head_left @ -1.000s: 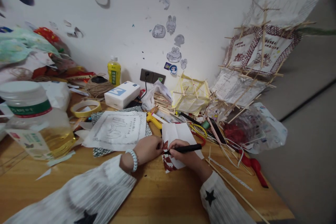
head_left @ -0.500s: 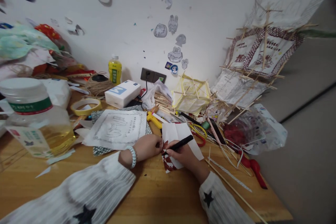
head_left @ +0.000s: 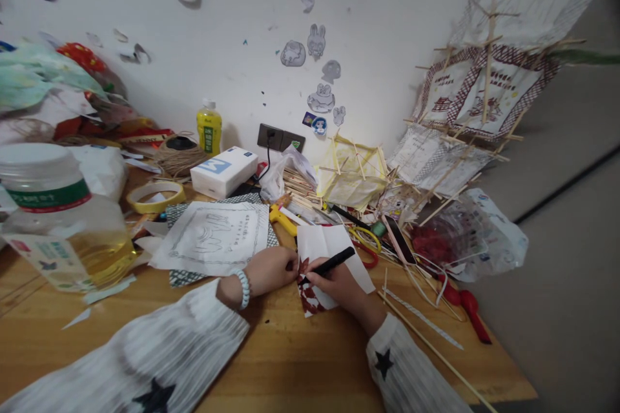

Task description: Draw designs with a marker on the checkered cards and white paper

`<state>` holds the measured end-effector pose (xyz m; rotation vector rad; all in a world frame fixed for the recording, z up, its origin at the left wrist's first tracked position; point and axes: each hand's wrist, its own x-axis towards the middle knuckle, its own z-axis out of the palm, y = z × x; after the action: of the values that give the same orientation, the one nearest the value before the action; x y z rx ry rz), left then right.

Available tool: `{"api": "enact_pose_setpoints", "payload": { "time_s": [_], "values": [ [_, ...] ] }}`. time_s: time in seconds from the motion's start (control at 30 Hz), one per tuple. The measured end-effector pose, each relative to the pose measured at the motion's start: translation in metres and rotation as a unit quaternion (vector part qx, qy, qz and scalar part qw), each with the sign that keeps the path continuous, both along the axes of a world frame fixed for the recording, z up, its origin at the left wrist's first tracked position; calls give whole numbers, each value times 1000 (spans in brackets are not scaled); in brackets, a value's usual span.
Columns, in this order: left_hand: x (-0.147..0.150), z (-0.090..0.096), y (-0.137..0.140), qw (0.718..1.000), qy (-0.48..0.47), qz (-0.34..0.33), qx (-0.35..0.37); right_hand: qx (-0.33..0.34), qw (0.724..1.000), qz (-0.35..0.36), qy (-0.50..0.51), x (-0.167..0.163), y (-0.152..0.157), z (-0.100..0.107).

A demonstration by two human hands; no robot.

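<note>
My right hand point(head_left: 336, 284) is closed around a black marker pen point(head_left: 334, 262), its tip low over the left part of a white sheet of paper point(head_left: 357, 269). Dark red-brown patches point(head_left: 310, 303) cover the sheet's lower left edge. My left hand point(head_left: 272, 269), with a pale beaded bracelet point(head_left: 243, 288) at the wrist, is closed with its fingertips at the sheet's left edge, seemingly pinching it. Left of that hand lies a thin white sheet with a line drawing and writing point(head_left: 213, 239), on top of a patterned sheet point(head_left: 186, 279).
On the left stand a large jar of yellow liquid point(head_left: 62, 219) and a tape roll point(head_left: 155, 197). Behind are a tissue pack point(head_left: 224, 171), a yellow bottle point(head_left: 209, 129) and a yellow glue gun point(head_left: 283, 219). Thin sticks point(head_left: 431, 342), a phone point(head_left: 398, 240) and stick-and-paper frames point(head_left: 484, 97) occupy the right.
The whole view has shifted slightly. Both hands, the marker pen and the sheet stay in nearly the same places relative to one another.
</note>
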<state>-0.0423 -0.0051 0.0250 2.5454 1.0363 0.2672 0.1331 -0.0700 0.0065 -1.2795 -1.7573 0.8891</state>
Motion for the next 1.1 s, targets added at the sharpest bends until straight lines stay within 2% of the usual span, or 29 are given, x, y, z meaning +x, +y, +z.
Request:
{"api": "enact_pose_setpoints", "payload": {
  "time_s": [0.1, 0.23, 0.37, 0.47, 0.6, 0.73, 1.1],
  "values": [
    [0, 0, 0, 1000, 1, -2, 2, -16, 1000, 0, -4, 0, 0, 0],
    [0, -1, 0, 1000, 0, -1, 3, 11, 1000, 2, -2, 2, 2, -2],
    [0, -1, 0, 1000, -2, -5, 1, -1, 1000, -1, -12, 3, 2, -4],
    [0, -2, 0, 1000, -4, -3, 2, 14, 1000, -4, -5, 4, 2, -4],
    [0, -4, 1, 1000, -3, 0, 3, -9, 1000, -6, -2, 4, 3, -6],
    [0, -5, 1, 1000, -1, 2, 3, 7, 1000, -13, 5, 4, 3, -7],
    [-1, -3, 1, 1000, -2, -1, 1, -28, 1000, 2, 10, 1, -2, -3]
  ]
}}
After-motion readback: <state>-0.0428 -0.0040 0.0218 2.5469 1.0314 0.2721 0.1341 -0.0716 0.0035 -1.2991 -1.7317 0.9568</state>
